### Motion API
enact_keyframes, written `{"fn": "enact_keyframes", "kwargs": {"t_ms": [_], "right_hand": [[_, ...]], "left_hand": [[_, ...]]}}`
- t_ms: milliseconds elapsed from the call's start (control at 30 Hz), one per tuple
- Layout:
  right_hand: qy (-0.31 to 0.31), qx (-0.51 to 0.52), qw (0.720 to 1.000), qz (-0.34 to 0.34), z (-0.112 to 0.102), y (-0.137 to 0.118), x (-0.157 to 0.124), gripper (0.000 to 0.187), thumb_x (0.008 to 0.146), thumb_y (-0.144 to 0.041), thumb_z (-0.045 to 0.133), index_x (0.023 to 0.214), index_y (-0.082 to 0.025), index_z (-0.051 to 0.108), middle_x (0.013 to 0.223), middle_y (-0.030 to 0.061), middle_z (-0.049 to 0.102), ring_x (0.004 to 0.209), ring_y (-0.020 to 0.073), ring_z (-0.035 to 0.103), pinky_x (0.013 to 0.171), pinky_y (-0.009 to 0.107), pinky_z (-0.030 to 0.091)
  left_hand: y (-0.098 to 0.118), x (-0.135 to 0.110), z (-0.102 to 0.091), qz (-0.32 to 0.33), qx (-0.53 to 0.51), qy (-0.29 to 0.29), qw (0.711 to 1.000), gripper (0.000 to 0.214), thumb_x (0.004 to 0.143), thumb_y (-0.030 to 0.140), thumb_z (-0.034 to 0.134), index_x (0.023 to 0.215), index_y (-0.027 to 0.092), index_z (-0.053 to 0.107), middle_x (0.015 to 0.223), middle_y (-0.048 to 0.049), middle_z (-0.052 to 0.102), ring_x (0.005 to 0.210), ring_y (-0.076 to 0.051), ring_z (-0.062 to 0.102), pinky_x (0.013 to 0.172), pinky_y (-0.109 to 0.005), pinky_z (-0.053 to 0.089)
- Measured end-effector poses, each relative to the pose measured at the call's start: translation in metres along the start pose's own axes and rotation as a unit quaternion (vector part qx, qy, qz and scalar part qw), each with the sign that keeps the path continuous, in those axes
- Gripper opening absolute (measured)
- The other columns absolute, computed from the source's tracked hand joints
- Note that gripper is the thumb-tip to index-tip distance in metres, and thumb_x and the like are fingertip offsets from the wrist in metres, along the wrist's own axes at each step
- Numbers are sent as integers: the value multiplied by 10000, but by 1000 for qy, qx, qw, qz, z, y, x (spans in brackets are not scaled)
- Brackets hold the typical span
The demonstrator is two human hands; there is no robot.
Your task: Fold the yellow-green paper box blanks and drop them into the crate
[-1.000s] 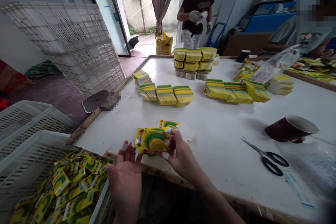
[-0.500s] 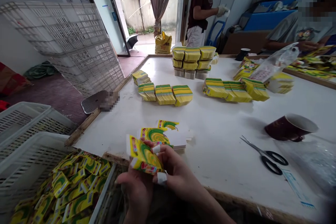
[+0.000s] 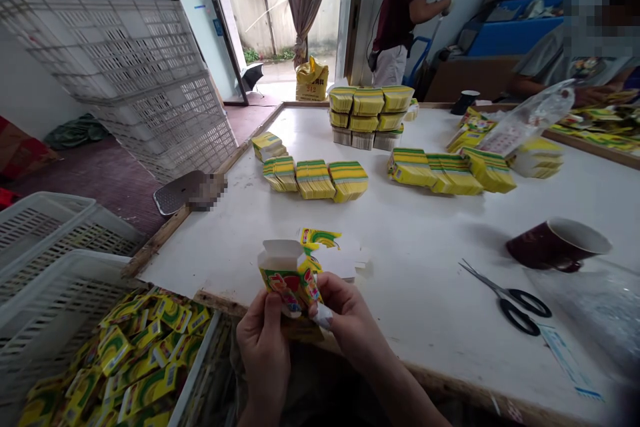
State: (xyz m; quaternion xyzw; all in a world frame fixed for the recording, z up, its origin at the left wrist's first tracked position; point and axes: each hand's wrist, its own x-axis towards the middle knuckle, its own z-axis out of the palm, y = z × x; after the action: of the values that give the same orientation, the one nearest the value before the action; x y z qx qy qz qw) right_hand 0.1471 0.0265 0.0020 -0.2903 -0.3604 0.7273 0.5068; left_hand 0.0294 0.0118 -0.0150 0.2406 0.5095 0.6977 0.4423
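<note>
Both my hands hold one small yellow-green carton [image 3: 287, 277] upright over the table's near edge; its top flaps stand open and show a white inside. My left hand [image 3: 263, 347] pinches the carton's lower left side. My right hand [image 3: 345, 317], with taped fingertips, grips its right side. Just behind the carton, a short pile of flat cartons [image 3: 330, 255] lies on the white table [image 3: 415, 240]. At my lower left, a white plastic crate [image 3: 60, 280] holds several folded yellow-green cartons [image 3: 130, 360].
Rows and stacks of bundled flat cartons [image 3: 315, 179] lie across the table's middle and back. Scissors [image 3: 510, 297] and a tipped dark cup [image 3: 557, 245] lie at the right. White crates [image 3: 130, 80] lean at the left. One person stands by the doorway; another sits at the far right.
The flat carton taken from the pile has been opened into an upright box shape between both hands. The person at the back has turned and moved right.
</note>
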Motion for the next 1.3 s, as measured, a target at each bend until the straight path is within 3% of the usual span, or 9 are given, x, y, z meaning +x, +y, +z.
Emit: {"fn": "enact_keyframes", "kwargs": {"t_ms": [200,433,533,633,733,867,1000,1133,1300], "right_hand": [[45,-193,976,-88,-7,-6,-2,192,792,-386,709,814,-195,713,775,29,692,754,192,616,690,294,504],[-41,-458,874,-155,-24,-34,-20,171,887,-171,588,953,-196,743,859,64,695,784,193,628,704,287,496],[-45,-560,803,-201,-29,-46,-26,264,906,-92,536,1032,-233,721,902,70,695,835,211,607,747,321,492],[-89,-656,719,-211,-23,-56,-28,233,931,-107,550,976,-261,720,848,47,696,821,224,573,774,367,471],[-146,-669,696,-215,-12,-58,-28,102,928,-215,618,935,-260,709,850,22,695,848,217,579,929,428,443],[-55,-609,741,-279,-15,-42,-30,380,921,-176,599,1284,-286,574,1226,75,617,1210,269,511,1164,526,235],[95,-437,866,-224,-26,-18,-29,715,892,-321,636,1509,-259,279,1494,134,405,1391,311,372,1134,495,338],[51,-226,972,-47,-21,-1,-21,525,935,-441,537,1420,-250,468,1352,110,590,1283,309,525,1083,481,413],[-10,-84,994,67,-14,7,-14,458,883,-486,599,1291,-279,610,1173,69,703,1196,299,601,1032,488,464]], "left_hand": [[1,2,-9,15,12,-15,1000,245,706,404,803,834,202,747,775,0,752,704,-145,675,679,-222,545],[24,8,-18,60,39,-93,993,215,709,373,806,818,194,761,797,-31,762,727,-189,695,719,-281,569],[46,12,-28,75,65,-166,981,552,731,595,717,1143,229,705,1058,-92,748,962,-281,692,874,-386,548],[61,14,-37,97,190,-303,929,876,632,695,729,1372,265,542,1345,-124,615,1256,-379,537,1059,-495,425],[59,12,-33,89,358,-410,834,938,526,482,896,1368,292,528,1390,-110,576,1271,-400,516,1062,-519,420],[40,9,-16,90,445,-398,797,504,743,255,736,1212,239,552,1220,-105,646,1130,-318,615,946,-469,508],[23,7,-12,146,475,-338,799,578,743,261,714,1235,207,416,1178,-129,616,1071,-302,628,894,-469,528],[13,0,-13,220,469,-352,779,625,750,249,705,1256,234,339,1172,-126,610,1028,-287,650,823,-423,559],[7,-3,-12,314,480,-321,754,688,732,223,708,1302,238,321,1148,-125,621,1038,-300,658,816,-404,563]]}}
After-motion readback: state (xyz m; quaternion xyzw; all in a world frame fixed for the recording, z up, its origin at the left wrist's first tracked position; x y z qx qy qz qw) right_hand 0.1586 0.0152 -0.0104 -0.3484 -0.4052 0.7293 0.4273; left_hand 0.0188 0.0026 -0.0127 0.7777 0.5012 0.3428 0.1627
